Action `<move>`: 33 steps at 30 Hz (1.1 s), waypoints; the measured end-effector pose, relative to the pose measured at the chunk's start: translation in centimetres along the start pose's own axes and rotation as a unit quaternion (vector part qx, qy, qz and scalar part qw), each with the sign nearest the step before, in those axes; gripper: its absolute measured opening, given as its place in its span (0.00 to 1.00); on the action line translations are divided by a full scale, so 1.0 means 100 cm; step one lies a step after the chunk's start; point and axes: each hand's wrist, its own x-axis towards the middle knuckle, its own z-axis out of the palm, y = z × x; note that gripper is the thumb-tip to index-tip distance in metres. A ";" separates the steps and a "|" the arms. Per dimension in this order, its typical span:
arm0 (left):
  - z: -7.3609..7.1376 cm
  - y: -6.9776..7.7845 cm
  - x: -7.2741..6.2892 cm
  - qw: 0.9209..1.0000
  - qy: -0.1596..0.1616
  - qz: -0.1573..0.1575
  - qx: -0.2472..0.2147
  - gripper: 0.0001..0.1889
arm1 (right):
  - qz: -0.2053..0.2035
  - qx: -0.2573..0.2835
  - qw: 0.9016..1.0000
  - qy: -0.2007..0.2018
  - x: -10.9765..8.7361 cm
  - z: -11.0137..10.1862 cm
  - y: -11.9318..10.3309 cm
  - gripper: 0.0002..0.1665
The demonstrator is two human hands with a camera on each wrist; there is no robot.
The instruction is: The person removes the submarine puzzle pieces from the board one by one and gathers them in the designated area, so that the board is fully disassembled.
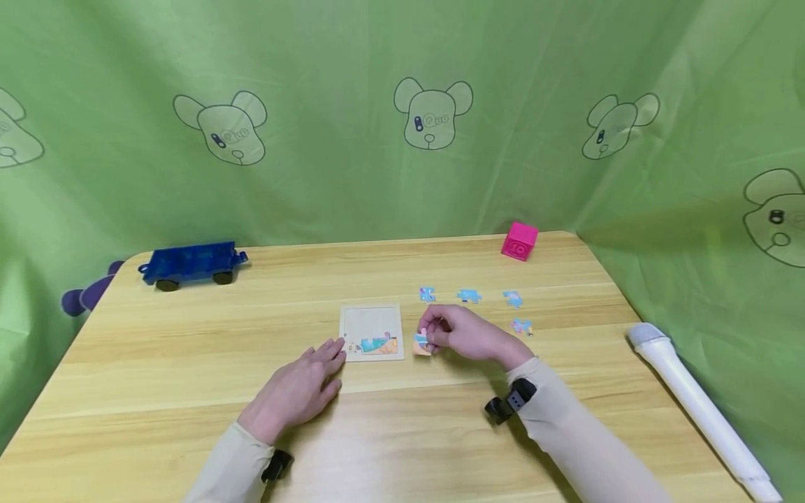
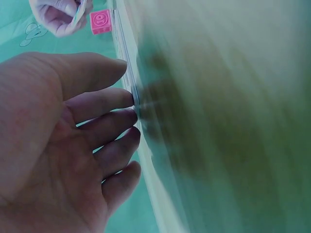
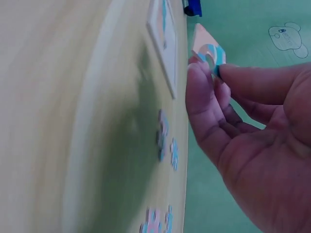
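A small jigsaw piece (image 1: 421,344), peach and blue, is pinched between thumb and fingers of my right hand (image 1: 468,334), just right of the puzzle tray. In the right wrist view that puzzle piece (image 3: 209,48) is held above the table. My left hand (image 1: 300,388) lies with fingers extended, its fingertips at the left edge of the pale square puzzle tray (image 1: 371,318). Along the tray's lower part sit fitted pieces (image 1: 379,345) in teal and orange. In the left wrist view the left hand (image 2: 73,131) shows relaxed fingers, holding nothing.
Several loose puzzle pieces, among them a blue piece (image 1: 469,296) and a pink-blue piece (image 1: 521,326), lie right of the tray. A pink block (image 1: 520,242) stands at the back right, a blue toy wagon (image 1: 193,263) at the back left. A white microphone (image 1: 698,405) lies along the right edge.
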 end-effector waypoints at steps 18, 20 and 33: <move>0.000 0.000 0.000 1.000 0.001 -0.011 -0.016 0.24 | 0.031 -0.111 0.993 0.008 -0.009 0.003 0.017 0.09; 0.000 0.000 0.001 1.000 0.001 -0.012 -0.017 0.24 | 0.031 -0.112 0.993 0.012 -0.009 0.004 0.018 0.08; -0.002 0.000 0.000 1.000 -0.002 -0.009 -0.006 0.24 | 0.039 -0.129 0.991 0.024 -0.006 0.001 0.012 0.03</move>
